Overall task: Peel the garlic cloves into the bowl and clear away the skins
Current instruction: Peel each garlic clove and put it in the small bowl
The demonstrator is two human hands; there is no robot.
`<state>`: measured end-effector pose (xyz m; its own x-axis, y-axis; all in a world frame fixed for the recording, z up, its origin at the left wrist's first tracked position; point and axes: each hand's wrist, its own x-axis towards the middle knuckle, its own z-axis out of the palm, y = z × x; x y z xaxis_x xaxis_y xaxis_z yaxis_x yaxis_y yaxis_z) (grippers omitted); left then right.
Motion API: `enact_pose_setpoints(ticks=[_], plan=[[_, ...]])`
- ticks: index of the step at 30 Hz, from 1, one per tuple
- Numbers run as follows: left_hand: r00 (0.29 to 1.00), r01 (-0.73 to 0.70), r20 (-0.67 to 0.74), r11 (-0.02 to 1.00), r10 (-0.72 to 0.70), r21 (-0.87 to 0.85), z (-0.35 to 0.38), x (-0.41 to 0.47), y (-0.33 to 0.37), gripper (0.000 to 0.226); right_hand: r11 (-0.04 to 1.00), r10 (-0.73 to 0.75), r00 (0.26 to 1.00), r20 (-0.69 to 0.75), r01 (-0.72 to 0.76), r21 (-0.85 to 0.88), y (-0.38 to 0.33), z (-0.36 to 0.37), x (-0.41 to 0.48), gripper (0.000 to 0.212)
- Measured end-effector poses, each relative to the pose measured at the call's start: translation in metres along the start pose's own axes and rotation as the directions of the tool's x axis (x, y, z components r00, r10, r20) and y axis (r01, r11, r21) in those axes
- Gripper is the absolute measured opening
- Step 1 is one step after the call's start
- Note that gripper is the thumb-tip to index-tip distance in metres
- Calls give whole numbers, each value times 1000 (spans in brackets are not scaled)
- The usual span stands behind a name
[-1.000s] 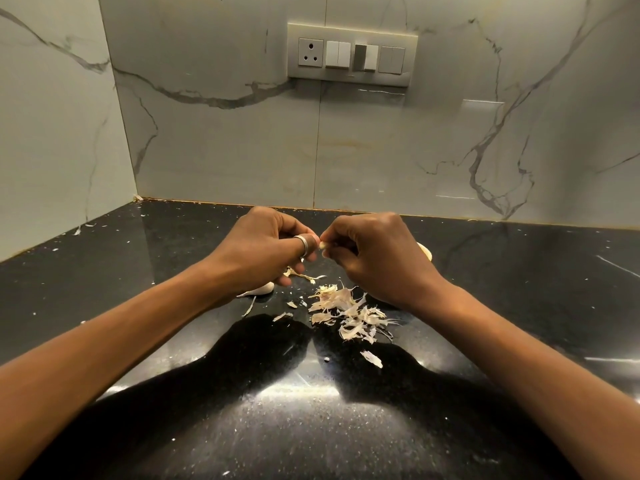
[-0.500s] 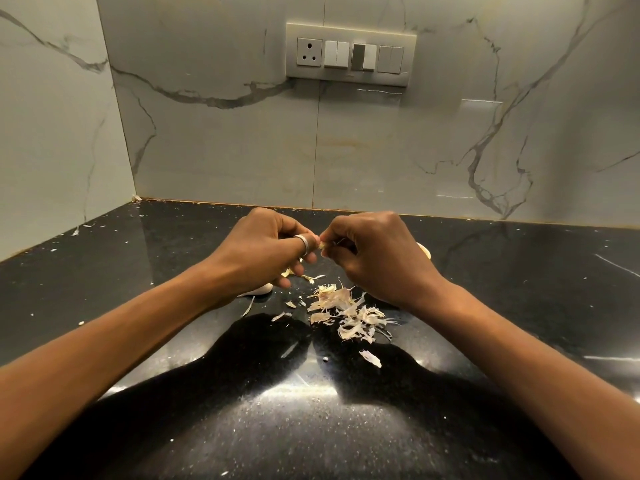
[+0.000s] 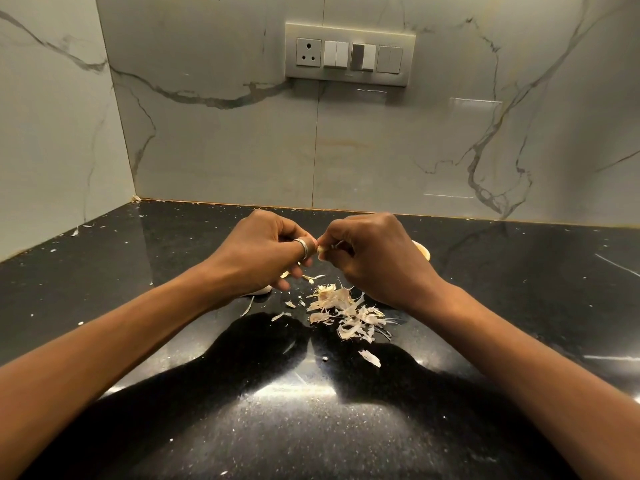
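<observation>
My left hand (image 3: 263,252), with a ring on one finger, and my right hand (image 3: 374,258) meet above the black counter. Both pinch one small garlic clove (image 3: 321,250), of which only a pale tip shows between the fingertips. A pile of dry garlic skins (image 3: 346,311) lies on the counter just below and in front of the hands. A pale clove (image 3: 263,289) lies half hidden under my left hand. Behind my right hand a pale rounded edge, perhaps a bowl (image 3: 422,251), peeks out, mostly hidden.
The glossy black counter (image 3: 138,271) runs into a corner of marble walls at the back and left. Small skin flakes (image 3: 370,358) are scattered around. A socket and switch panel (image 3: 349,55) sits on the back wall.
Hardly anything differs. Both hands stay together on the clove with only slight finger movement.
</observation>
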<state>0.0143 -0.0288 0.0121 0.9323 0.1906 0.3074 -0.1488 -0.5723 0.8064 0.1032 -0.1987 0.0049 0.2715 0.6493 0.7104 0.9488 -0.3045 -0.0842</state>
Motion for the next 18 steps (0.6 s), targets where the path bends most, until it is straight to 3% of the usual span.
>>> enact_pose_setpoints(ticks=[18], plan=[[1000,-10,12,1000,10,-16,-1,0,2,12,1000,5,1000,-3,-5,-22,1,0,0,5]])
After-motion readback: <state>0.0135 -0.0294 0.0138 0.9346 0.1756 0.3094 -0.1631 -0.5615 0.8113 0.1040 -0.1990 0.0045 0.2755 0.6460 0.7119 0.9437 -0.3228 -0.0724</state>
